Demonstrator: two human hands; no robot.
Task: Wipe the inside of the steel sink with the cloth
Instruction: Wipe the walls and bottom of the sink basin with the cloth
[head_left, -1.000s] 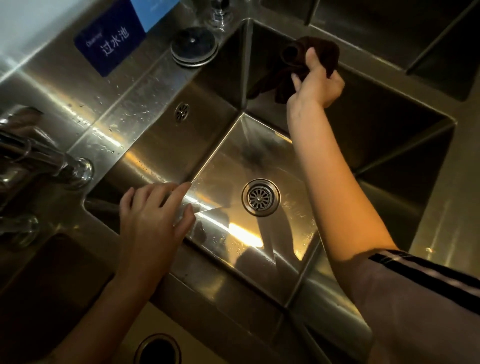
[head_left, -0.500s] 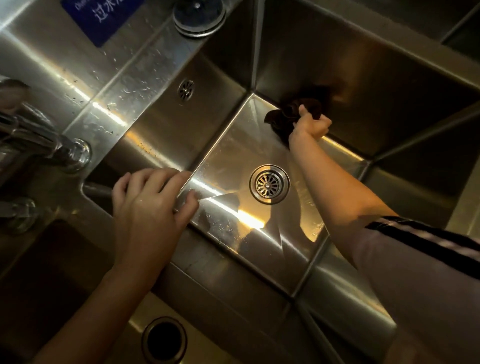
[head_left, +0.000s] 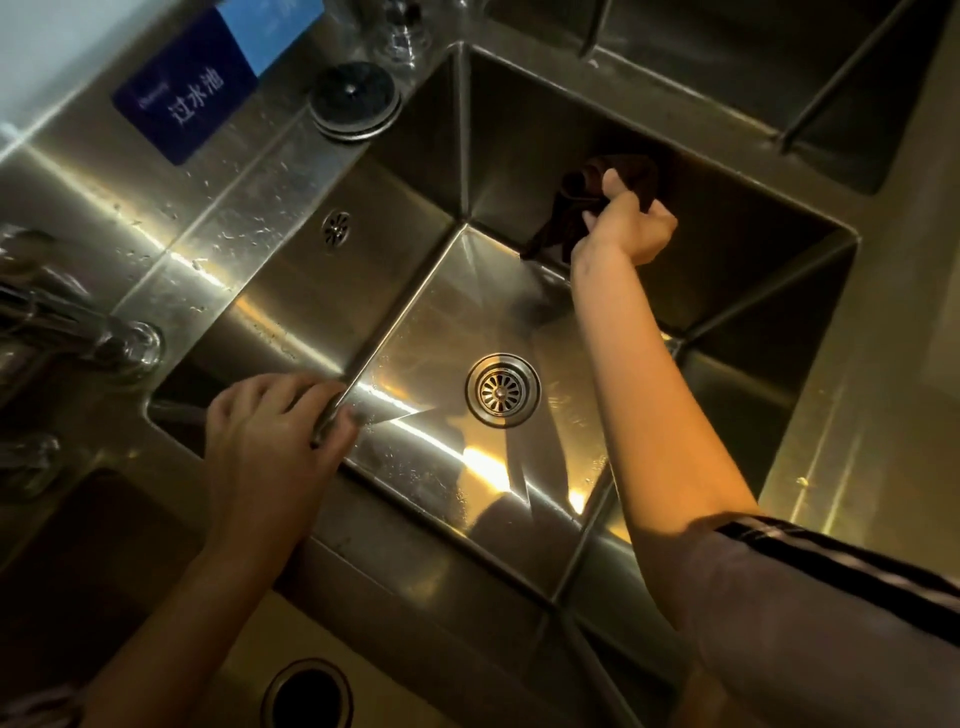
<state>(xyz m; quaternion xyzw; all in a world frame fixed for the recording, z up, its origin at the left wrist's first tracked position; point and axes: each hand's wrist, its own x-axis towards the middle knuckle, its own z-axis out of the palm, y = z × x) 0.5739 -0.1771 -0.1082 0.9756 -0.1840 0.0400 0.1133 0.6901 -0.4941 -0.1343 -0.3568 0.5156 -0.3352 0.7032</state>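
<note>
A deep square steel sink (head_left: 415, 317) fills the middle of the view, with a round drain strainer (head_left: 502, 390) in its floor. My right hand (head_left: 626, 228) reaches into the far part of the basin and is closed on a dark brown cloth (head_left: 576, 208), pressing it against the far wall a little above the floor. The cloth's lower part hangs down toward the floor edge. My left hand (head_left: 275, 431) rests on the near left rim of the sink, fingers curled over the edge.
A faucet and its chrome fittings (head_left: 78, 332) stand at the left. A round black drain stopper (head_left: 355, 98) lies on the wet ledge behind the sink, beside a blue sign (head_left: 187, 88). Another basin (head_left: 779, 78) lies beyond, and a round hole (head_left: 306, 696) opens in the counter below.
My right hand slid the cloth down the far wall to the floor edge, then back up the wall and to the right. My left hand curled its fingers over the rim.
</note>
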